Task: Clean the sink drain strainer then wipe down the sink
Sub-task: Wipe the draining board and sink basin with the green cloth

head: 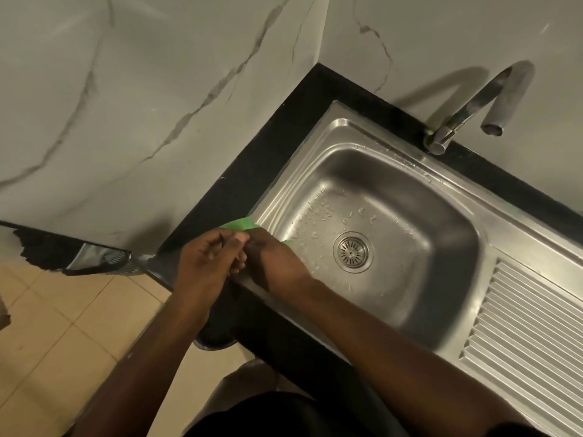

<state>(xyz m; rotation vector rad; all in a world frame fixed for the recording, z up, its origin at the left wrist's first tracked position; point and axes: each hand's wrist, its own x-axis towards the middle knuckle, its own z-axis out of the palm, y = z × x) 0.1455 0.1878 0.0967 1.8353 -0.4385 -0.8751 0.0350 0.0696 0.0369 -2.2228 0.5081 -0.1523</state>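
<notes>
Left hand and right hand grips pinch green cloth; strainer lies flat in sink.

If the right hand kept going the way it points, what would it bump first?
Probably the green cloth, which peeks out just past the fingers of the right hand, at the corner of the sink. Beyond that lie the black counter, then the wall.

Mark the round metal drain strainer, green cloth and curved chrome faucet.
round metal drain strainer (352,252), head view, its centre
green cloth (242,224), head view, visible top edge
curved chrome faucet (473,105), head view, neck
</notes>
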